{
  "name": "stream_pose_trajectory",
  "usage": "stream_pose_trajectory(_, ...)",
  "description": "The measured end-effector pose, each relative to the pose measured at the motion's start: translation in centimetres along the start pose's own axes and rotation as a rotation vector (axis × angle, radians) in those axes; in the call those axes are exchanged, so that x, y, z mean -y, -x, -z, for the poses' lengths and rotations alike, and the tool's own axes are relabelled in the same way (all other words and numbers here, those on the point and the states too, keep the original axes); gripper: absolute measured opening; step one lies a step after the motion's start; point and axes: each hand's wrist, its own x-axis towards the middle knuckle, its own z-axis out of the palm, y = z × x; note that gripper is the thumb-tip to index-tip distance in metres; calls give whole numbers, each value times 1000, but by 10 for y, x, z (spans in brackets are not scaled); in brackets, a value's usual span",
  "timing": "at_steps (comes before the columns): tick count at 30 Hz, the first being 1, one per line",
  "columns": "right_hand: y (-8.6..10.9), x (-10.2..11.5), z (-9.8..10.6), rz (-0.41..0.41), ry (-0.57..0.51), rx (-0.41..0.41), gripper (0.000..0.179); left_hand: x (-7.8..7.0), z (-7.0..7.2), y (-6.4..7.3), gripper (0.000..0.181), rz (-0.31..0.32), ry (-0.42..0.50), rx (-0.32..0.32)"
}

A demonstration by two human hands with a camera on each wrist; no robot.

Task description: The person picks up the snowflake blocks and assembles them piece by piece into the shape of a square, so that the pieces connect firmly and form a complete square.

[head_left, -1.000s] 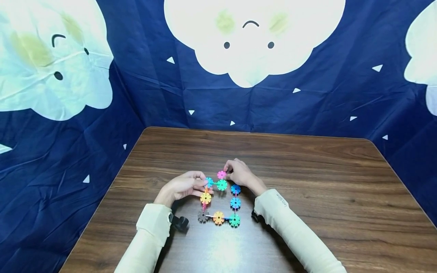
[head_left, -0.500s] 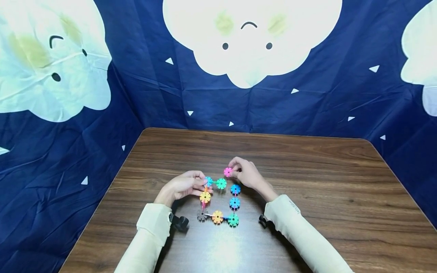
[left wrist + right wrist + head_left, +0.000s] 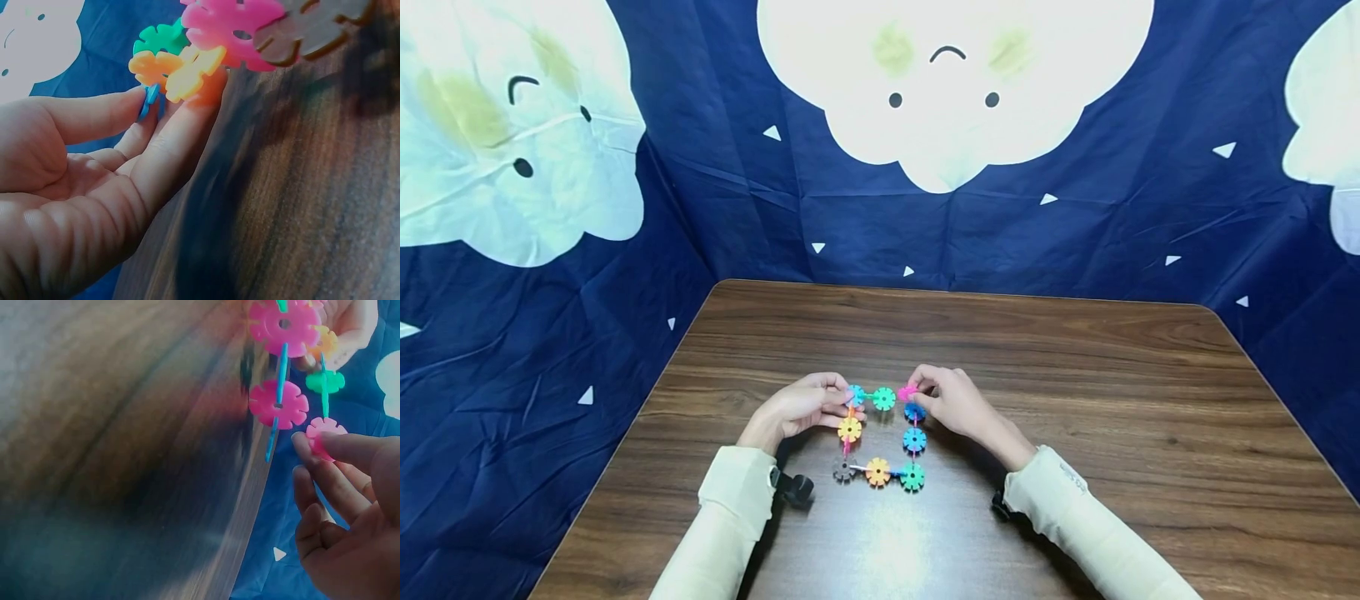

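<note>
Notched plastic flower discs are slotted together into a rectangular frame, in the middle of the head view. My left hand (image 3: 801,410) pinches the blue disc (image 3: 856,395) at the upper-left corner, thumb against fingers; in the left wrist view an orange disc (image 3: 194,75) lies against a finger. My right hand (image 3: 958,404) pinches a pink disc (image 3: 325,434) between thumb and fingertips. That pink disc meets the edge of a green disc (image 3: 883,399) on the frame's far side. Just below the right fingers is a blue disc (image 3: 914,412), the top of the frame's right side.
The frame's near side has a clear grey disc (image 3: 844,469), a yellow-orange disc (image 3: 877,472) and a green corner disc (image 3: 912,477). A wooden table (image 3: 1075,358) lies beneath. Blue cloth (image 3: 865,225) with white clouds hangs behind and at the sides.
My right hand first drew the pink disc up and right, away from the green disc, then brought it down, turned, to the green disc's right edge. The left hand keeps its hold.
</note>
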Motion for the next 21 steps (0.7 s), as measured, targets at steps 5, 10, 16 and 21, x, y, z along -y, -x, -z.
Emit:
stream_pose_trajectory(5,2,4,-2,-2,107,-22,9,0,0,0,3,3,-10,-2)
stream_pose_trajectory(10,3,8,-4,27,167,-39,14,1,0,-1,4,6,-12,0)
stream_pose_trajectory(16,3,9,-7,67,238,-51,12,-1,0,-1,4,13,-9,1)
stream_pose_trajectory(21,3,10,-9,93,275,-55,11,-2,-2,0,5,14,-9,-4)
